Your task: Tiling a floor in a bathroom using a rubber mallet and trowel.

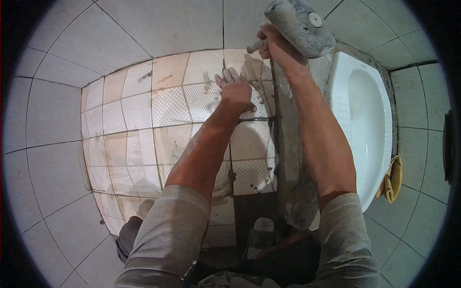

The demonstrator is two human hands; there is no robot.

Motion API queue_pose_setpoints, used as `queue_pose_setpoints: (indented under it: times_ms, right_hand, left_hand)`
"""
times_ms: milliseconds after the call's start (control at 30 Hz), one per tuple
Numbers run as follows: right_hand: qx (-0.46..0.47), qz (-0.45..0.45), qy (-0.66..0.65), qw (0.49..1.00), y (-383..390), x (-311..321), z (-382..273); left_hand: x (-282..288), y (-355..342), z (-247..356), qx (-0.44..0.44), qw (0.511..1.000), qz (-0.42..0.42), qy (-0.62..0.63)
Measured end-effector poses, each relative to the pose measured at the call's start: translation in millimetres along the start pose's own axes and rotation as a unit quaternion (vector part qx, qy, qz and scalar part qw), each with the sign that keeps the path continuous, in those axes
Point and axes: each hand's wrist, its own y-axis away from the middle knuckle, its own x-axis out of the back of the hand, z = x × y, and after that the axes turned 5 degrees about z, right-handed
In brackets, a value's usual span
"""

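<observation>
My left hand point(236, 90) lies flat, fingers spread, on a beige textured floor tile point(249, 69) near the far wall. My right hand point(274, 44) grips the wooden handle of a grey rubber mallet point(300, 26), raised above that tile. The mallet head is dusty with mortar. Both forearms reach forward from my grey sleeves at the lower edge. A grey mortar strip point(287, 144) runs along the tile's right side.
A white squat toilet pan point(366, 120) is set in mortar to the right. A yellow cloth or glove point(392, 178) lies beside it. Pale wall tiles point(57, 125) surround the small floor. Dark tools point(263, 235) lie near my knees.
</observation>
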Motion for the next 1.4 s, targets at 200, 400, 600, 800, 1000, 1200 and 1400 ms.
queue_pose_setpoints:
  times_ms: [200,400,600,800,1000,1200,1400]
  right_hand:
    - [0.019,0.034,0.078,0.996,8,-7,-9]
    - [-0.122,0.007,-0.029,0.992,12,2,-14]
    - [-0.062,0.045,-0.039,0.996,10,-13,-20]
    - [0.130,0.130,0.149,0.972,0,-22,1]
    - [0.032,0.102,0.133,0.985,10,-16,2]
    - [-0.148,-0.004,0.009,0.989,-5,22,-14]
    - [-0.109,-0.069,0.152,0.980,-1,14,-19]
  left_hand:
    - [-1,1,0,-0.007,1.000,-0.017,-0.015]
    - [2,-3,1,-0.006,1.000,-0.025,-0.015]
    - [-3,-1,-2,-0.015,1.000,-0.010,-0.011]
    - [-3,-7,-1,-0.006,0.999,-0.028,-0.021]
    - [1,-6,0,0.001,1.000,-0.018,-0.018]
    - [-4,-5,0,-0.010,1.000,-0.021,-0.018]
    - [-4,-3,-4,-0.009,1.000,0.002,-0.004]
